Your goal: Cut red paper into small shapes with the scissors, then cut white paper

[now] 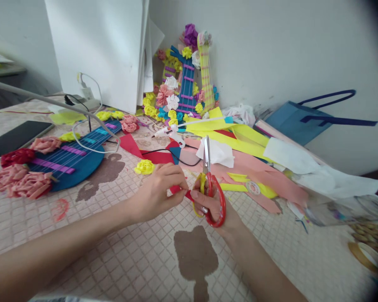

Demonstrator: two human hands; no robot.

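Observation:
My left hand [159,188] is closed in a pinch on a small red paper piece [180,191] just above the patterned mat. My right hand [212,207] has its fingers through the red handles of a pair of scissors [209,184], blades pointing up and away, closed together. Its thumb also touches the red paper piece. A yellow paper rose [144,167] lies just left of my left hand.
A white glue gun [168,132] with a black cord lies beyond. Strips of yellow, pink and red paper [239,140] pile at the right. A blue paper guitar [72,157] with pink roses lies left; more guitars [187,79] lean on the wall. A phone [15,136] and blue bag [297,119] sit at the sides.

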